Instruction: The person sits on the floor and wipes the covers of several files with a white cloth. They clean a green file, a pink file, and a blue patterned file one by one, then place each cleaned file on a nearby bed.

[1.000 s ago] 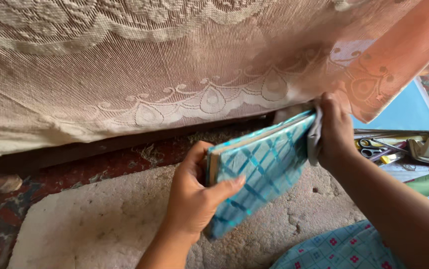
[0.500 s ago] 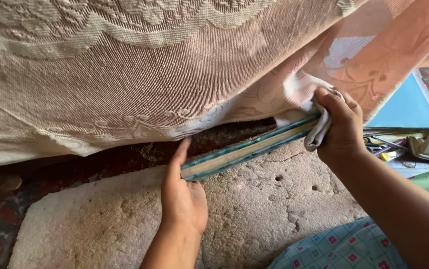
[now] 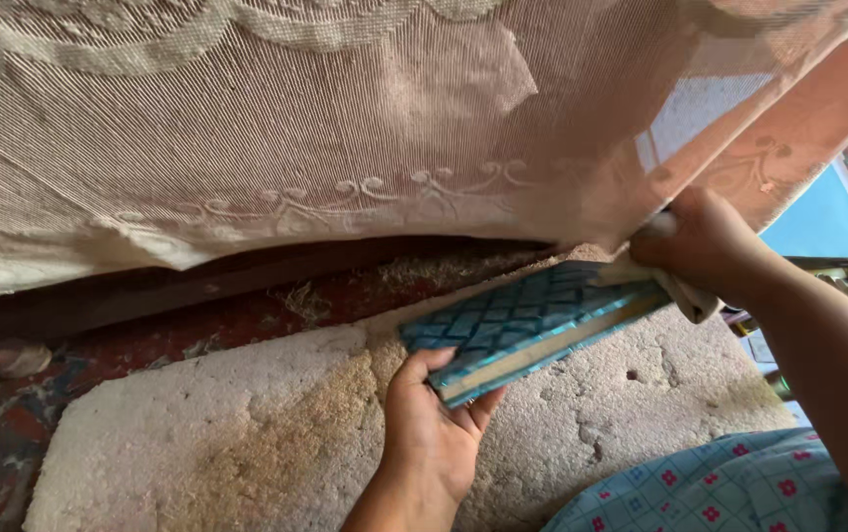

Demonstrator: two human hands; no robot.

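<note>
Left hand [image 3: 434, 433] grips near end of teal checked book [image 3: 532, 320] from below; right hand [image 3: 705, 241] clasps far end with pale cloth [image 3: 685, 291]; lace curtain [image 3: 296, 128] hangs above; beige mat [image 3: 227, 433] beneath.

Matt woven lace curtain [image 3: 296, 128]; rough, worn pile mat [image 3: 247, 433]; book [image 3: 532, 320] w/ smooth checked teal cloth cover, paper edges.
</note>
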